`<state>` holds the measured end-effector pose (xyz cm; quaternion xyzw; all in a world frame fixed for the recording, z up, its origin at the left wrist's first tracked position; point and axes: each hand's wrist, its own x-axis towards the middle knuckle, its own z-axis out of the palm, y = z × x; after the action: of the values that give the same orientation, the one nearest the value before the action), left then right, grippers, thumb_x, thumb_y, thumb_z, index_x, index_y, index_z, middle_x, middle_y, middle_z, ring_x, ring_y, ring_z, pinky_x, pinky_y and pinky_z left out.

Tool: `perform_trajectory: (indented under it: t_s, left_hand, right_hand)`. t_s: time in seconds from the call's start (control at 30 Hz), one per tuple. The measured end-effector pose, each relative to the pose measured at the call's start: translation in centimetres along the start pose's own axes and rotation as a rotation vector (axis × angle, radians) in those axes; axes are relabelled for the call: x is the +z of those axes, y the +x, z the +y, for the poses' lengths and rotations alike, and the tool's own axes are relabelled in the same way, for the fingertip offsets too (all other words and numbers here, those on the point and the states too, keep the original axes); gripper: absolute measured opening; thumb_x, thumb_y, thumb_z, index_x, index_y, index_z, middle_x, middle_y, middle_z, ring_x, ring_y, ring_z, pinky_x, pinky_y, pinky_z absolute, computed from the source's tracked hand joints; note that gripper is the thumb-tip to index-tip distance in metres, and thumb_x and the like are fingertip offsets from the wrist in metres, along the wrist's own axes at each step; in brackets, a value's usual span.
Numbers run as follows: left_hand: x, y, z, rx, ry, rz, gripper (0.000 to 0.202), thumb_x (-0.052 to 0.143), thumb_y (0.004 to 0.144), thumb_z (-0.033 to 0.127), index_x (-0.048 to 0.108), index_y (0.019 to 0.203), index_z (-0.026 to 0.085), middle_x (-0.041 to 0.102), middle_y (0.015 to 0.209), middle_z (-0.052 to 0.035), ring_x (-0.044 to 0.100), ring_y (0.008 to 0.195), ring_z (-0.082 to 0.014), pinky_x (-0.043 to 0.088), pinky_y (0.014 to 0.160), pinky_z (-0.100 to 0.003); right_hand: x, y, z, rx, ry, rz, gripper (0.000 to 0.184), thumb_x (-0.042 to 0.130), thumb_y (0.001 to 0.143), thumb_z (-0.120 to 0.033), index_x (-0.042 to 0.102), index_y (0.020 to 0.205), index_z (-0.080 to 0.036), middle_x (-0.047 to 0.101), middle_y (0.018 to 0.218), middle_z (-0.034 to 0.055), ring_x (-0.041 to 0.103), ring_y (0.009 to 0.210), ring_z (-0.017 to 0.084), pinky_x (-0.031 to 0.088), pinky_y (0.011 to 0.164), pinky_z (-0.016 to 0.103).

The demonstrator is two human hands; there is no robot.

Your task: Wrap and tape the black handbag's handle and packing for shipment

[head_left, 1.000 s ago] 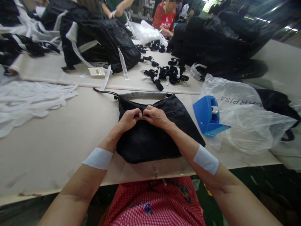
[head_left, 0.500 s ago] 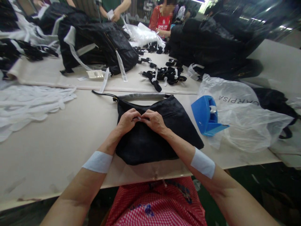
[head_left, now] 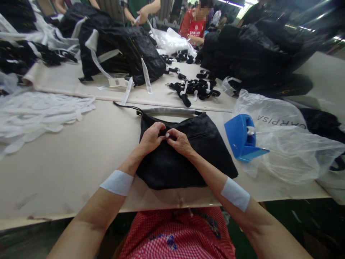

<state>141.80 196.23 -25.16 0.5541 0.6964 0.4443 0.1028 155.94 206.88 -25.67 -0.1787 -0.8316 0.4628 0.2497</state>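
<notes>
A black handbag [head_left: 188, 158] lies flat on the beige table [head_left: 67, 158] in front of me, its wrapped handle [head_left: 167, 110] at the far side. My left hand [head_left: 150, 138] and my right hand [head_left: 179, 141] rest on the bag's upper middle, fingertips meeting in a pinch on something small at the bag's top that I cannot make out. Both hands are closed. White bands circle both forearms.
A blue tape dispenser [head_left: 241, 138] stands right of the bag beside a clear plastic bag [head_left: 283, 144]. White strips [head_left: 40, 115] pile at the left. Black bags [head_left: 124, 50] and black straps [head_left: 195, 88] lie farther back, where other people work.
My hands stay pinched together on the bag's top, with only small finger movement. The view has shifted slightly.
</notes>
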Motion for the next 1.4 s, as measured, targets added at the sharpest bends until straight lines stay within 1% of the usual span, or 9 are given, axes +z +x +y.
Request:
perform_trajectory:
  t_s: [0.17,0.3,0.4,0.63,0.77,0.97,1.17,1.3,1.4]
  left_hand:
    - [-0.9,0.3,-1.1,-0.066,-0.118,-0.103,0.031,0.044,0.070,-0.001,0.067,0.081,0.016,0.061,0.096,-0.0037,0.061,0.082,-0.0132,0.052,0.080,-0.028]
    - [-0.8,0.1,-0.7,-0.101,-0.064,-0.180,0.022,0.054,0.072,0.009,0.073,0.080,0.017,0.062,0.099,-0.0047,0.062,0.088,-0.0159,0.054,0.083,-0.030]
    - [-0.4,-0.1,-0.2,-0.104,-0.032,-0.180,0.019,0.058,0.073,0.015,0.074,0.082,0.019,0.063,0.098,-0.0041,0.062,0.090,-0.0172,0.054,0.086,-0.032]
    - [-0.3,-0.2,-0.1,-0.153,0.035,-0.186,0.021,0.055,0.069,0.008,0.072,0.073,0.019,0.063,0.090,-0.0036,0.063,0.083,-0.0168,0.055,0.080,-0.030]
    - [-0.4,-0.4,0.2,-0.200,0.044,-0.162,0.021,0.056,0.069,0.008,0.070,0.082,0.017,0.061,0.087,-0.0033,0.061,0.077,-0.0161,0.054,0.075,-0.030]
    - [-0.2,-0.3,0.8,-0.240,0.041,-0.123,0.041,0.051,0.071,0.004,0.071,0.103,0.020,0.064,0.094,-0.0033,0.061,0.078,-0.0150,0.053,0.078,-0.030]
    - [-0.2,-0.2,0.9,-0.197,0.087,-0.195,0.027,0.055,0.074,0.013,0.076,0.089,0.021,0.065,0.091,-0.0028,0.061,0.075,-0.0155,0.053,0.078,-0.030]
    - [-0.1,-0.2,0.7,-0.210,0.085,-0.217,0.026,0.057,0.074,0.013,0.076,0.089,0.021,0.068,0.090,-0.0027,0.063,0.079,-0.0170,0.053,0.081,-0.029]
    - [0.0,-0.2,0.5,-0.219,0.076,-0.221,0.026,0.058,0.073,0.012,0.077,0.089,0.021,0.069,0.091,-0.0027,0.063,0.079,-0.0174,0.054,0.082,-0.029]
  right_hand:
    - [0.1,0.0,0.1,0.054,0.068,0.008,0.011,0.061,0.078,-0.031,0.059,0.083,-0.021,0.064,0.077,-0.0018,0.055,0.067,0.013,0.045,0.068,0.027]
    - [-0.1,-0.2,0.1,0.083,0.080,0.000,0.015,0.063,0.079,-0.036,0.060,0.084,-0.022,0.066,0.079,-0.0013,0.058,0.069,0.014,0.047,0.069,0.027]
    - [-0.2,-0.3,0.2,0.106,0.100,0.007,0.017,0.065,0.078,-0.038,0.060,0.085,-0.022,0.068,0.080,-0.0009,0.060,0.070,0.015,0.049,0.071,0.028]
    - [-0.3,-0.5,-0.1,0.180,0.201,0.013,0.020,0.069,0.075,-0.039,0.060,0.083,-0.023,0.074,0.085,0.0004,0.069,0.082,0.019,0.054,0.085,0.035]
    - [-0.4,-0.7,-0.2,0.207,0.236,0.023,0.021,0.072,0.074,-0.039,0.061,0.083,-0.023,0.074,0.088,0.0012,0.069,0.084,0.019,0.054,0.086,0.035]
    - [-0.6,-1.0,-0.4,0.203,0.278,0.069,0.022,0.074,0.073,-0.039,0.064,0.084,-0.022,0.075,0.089,0.0025,0.069,0.082,0.019,0.054,0.082,0.034]
    - [-0.4,-1.2,-0.3,0.191,0.242,0.065,0.022,0.073,0.074,-0.038,0.065,0.087,-0.022,0.076,0.090,0.0030,0.070,0.082,0.020,0.054,0.084,0.036]
    - [-0.5,-1.3,-0.1,0.160,0.242,0.079,0.020,0.073,0.074,-0.037,0.064,0.085,-0.022,0.075,0.104,0.0052,0.070,0.094,0.022,0.053,0.092,0.038]
    - [-0.8,-1.5,0.1,0.127,0.164,0.112,0.021,0.074,0.073,-0.039,0.064,0.082,-0.022,0.071,0.110,0.0068,0.067,0.095,0.022,0.053,0.089,0.037]
